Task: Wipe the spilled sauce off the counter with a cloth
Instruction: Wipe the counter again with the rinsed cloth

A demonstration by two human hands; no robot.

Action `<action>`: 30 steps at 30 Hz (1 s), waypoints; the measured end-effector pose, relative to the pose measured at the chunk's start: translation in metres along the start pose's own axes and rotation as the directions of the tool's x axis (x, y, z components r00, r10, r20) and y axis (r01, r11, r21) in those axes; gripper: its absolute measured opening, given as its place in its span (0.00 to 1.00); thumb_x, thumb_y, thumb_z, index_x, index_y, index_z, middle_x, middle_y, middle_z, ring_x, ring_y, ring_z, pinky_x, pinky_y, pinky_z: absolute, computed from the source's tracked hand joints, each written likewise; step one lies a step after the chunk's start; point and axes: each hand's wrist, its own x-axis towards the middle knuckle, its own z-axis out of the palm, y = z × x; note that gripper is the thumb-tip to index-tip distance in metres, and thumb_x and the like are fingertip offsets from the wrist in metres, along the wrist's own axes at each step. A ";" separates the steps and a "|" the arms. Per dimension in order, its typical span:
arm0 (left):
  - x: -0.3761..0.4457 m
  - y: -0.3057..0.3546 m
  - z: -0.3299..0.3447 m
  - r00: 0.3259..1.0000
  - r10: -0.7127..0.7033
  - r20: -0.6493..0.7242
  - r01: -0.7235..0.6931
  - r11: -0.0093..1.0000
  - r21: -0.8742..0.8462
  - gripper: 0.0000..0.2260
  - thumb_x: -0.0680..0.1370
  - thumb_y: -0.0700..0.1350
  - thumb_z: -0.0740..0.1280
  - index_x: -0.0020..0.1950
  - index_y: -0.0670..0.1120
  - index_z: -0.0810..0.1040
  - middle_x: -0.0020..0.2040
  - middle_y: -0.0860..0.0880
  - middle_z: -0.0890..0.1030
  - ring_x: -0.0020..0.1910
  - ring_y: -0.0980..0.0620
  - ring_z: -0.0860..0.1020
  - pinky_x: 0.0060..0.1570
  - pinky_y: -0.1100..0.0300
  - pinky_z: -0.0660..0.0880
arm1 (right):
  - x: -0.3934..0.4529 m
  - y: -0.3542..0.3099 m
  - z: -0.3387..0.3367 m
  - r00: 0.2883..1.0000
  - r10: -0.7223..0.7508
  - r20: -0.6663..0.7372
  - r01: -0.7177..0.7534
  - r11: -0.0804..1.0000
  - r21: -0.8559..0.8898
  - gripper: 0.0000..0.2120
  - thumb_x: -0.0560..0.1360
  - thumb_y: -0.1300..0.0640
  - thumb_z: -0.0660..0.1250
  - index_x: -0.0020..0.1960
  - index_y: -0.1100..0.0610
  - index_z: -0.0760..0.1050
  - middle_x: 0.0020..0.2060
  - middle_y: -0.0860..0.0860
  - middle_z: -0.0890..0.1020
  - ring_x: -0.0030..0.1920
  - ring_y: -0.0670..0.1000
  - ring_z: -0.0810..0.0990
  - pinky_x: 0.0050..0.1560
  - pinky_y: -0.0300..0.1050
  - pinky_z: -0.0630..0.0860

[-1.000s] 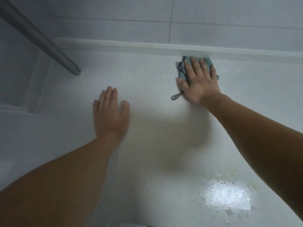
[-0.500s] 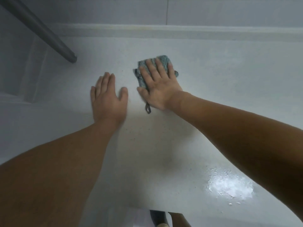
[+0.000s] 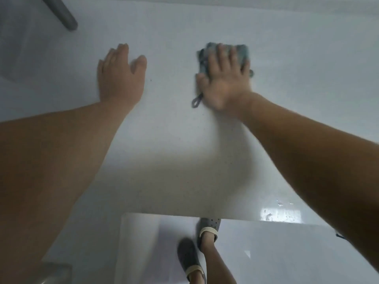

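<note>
Right hand (image 3: 224, 78) flat, fingers spread, pressing the blue-green cloth (image 3: 243, 53) onto the white counter (image 3: 174, 150) toward its far edge, loop trailing at the thumb side; left hand (image 3: 120, 76) lies flat, fingers together, well apart; wet sheen (image 3: 281, 215) near the front edge.
</note>
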 end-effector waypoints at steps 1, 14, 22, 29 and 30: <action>-0.002 0.000 -0.003 1.000 0.012 -0.021 -0.013 0.998 -0.064 0.32 0.81 0.63 0.52 0.79 0.45 0.67 0.77 0.44 0.70 0.77 0.46 0.66 0.77 0.53 0.57 | -0.019 -0.026 0.010 0.993 -0.120 0.018 0.120 0.992 -0.024 0.36 0.84 0.35 0.42 0.88 0.50 0.41 0.87 0.52 0.43 0.86 0.58 0.38 0.82 0.68 0.35; -0.134 -0.012 -0.025 0.924 0.278 0.262 -0.241 0.957 -0.163 0.31 0.81 0.62 0.52 0.80 0.47 0.66 0.81 0.49 0.63 0.81 0.52 0.58 0.79 0.55 0.48 | -0.091 0.047 0.016 0.981 0.193 0.010 -0.192 0.976 0.104 0.36 0.84 0.36 0.43 0.87 0.48 0.41 0.87 0.50 0.42 0.86 0.57 0.38 0.82 0.65 0.34; -0.161 -0.001 -0.029 0.917 0.221 0.333 -0.180 0.972 -0.149 0.30 0.83 0.62 0.53 0.82 0.50 0.60 0.83 0.51 0.56 0.82 0.53 0.51 0.80 0.51 0.44 | -0.181 -0.053 0.057 0.944 -0.311 0.114 0.315 0.949 -0.014 0.35 0.85 0.36 0.41 0.87 0.48 0.38 0.87 0.51 0.40 0.85 0.57 0.35 0.81 0.66 0.33; -0.226 0.010 -0.035 0.857 0.282 0.430 -0.238 0.959 -0.156 0.37 0.78 0.69 0.46 0.84 0.52 0.54 0.84 0.56 0.50 0.82 0.59 0.45 0.80 0.54 0.40 | -0.218 0.065 0.048 0.996 -0.084 0.011 0.084 0.996 0.007 0.34 0.84 0.35 0.38 0.87 0.44 0.41 0.87 0.47 0.43 0.86 0.53 0.39 0.83 0.61 0.35; -0.231 0.011 -0.035 0.861 0.269 0.432 -0.207 0.960 -0.186 0.37 0.78 0.68 0.47 0.83 0.52 0.54 0.84 0.56 0.51 0.82 0.60 0.45 0.80 0.55 0.40 | -0.224 0.070 0.048 1.000 0.003 -0.008 -0.003 1.000 0.030 0.34 0.84 0.36 0.39 0.87 0.45 0.42 0.87 0.48 0.44 0.86 0.54 0.40 0.83 0.62 0.35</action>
